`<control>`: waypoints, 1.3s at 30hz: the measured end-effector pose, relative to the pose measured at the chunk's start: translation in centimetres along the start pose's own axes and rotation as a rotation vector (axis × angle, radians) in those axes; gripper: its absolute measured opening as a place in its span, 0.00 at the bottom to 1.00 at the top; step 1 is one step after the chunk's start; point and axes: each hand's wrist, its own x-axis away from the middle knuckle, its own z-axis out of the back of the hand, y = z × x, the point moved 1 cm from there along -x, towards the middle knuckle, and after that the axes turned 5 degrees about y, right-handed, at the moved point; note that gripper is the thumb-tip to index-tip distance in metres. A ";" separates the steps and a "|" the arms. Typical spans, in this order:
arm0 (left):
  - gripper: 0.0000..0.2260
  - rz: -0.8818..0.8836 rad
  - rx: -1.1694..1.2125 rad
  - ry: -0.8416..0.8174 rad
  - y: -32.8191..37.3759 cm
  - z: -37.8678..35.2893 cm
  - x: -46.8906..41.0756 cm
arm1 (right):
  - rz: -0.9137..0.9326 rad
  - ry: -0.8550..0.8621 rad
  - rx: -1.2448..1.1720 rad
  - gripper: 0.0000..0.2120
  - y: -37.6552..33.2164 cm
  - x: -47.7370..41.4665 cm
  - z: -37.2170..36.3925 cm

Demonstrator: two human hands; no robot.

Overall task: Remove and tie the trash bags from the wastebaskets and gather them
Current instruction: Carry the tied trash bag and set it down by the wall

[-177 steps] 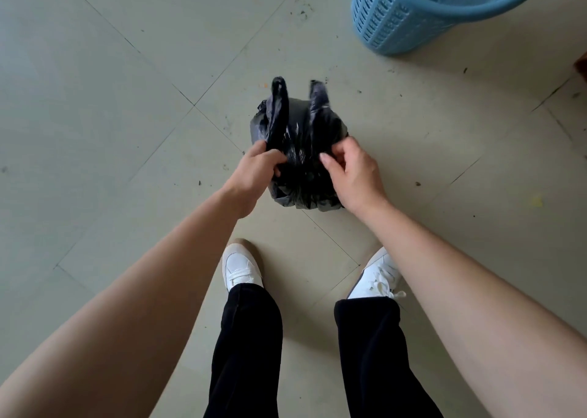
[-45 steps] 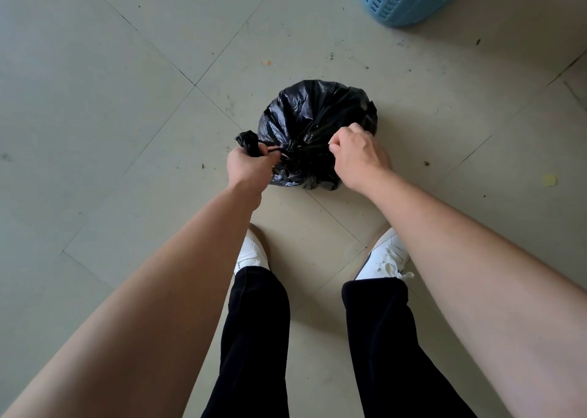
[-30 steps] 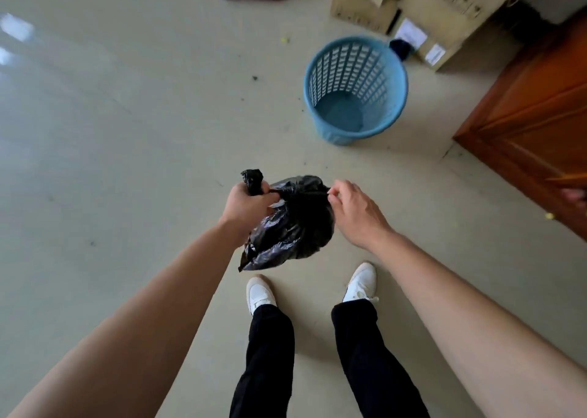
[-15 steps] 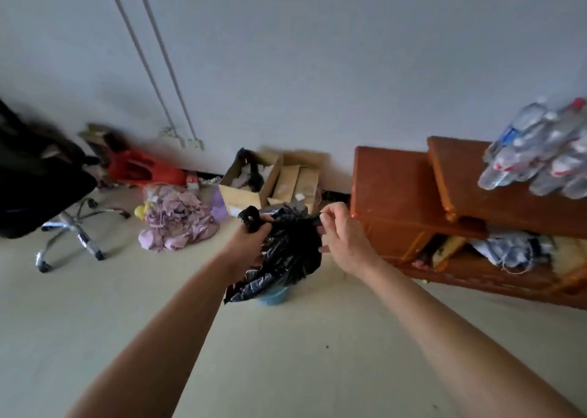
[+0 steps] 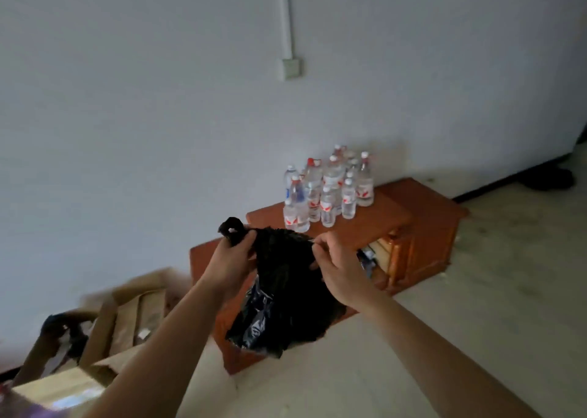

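So your bag (image 5: 286, 290) hangs in the air right between both hands, its long axis running down from them. Left hand (image 5: 230, 258) is clamped on one black tail, right hand (image 5: 336, 265) pinches the other. Both are equally near, so the knot pull goes sideways, hands moving apart.

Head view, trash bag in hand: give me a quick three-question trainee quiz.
1. True or false: the black trash bag rests on the floor.
2. What stands on the wooden cabinet? A) water bottles B) books C) a lamp
3. Which hand grips the bag's twisted end?

Key: 1. False; it hangs in the air between the left hand and the right hand. 2. A, water bottles. 3. The left hand.
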 end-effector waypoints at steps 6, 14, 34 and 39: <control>0.07 0.025 -0.024 -0.162 -1.1 -19.6 -4.6 | -0.275 0.261 -0.118 0.06 10.0 -2.3 13.8; 0.02 0.080 0.110 -0.429 -2.4 -42.3 -15.2 | -0.322 0.594 0.059 0.06 19.5 -8.9 30.0; 0.19 0.234 0.069 -0.836 -8.2 -102.6 -27.0 | -0.494 1.001 0.127 0.05 48.7 -18.7 75.6; 0.08 0.166 0.070 -0.814 -6.0 -113.6 -31.0 | -0.485 0.944 0.113 0.06 53.9 -25.3 86.5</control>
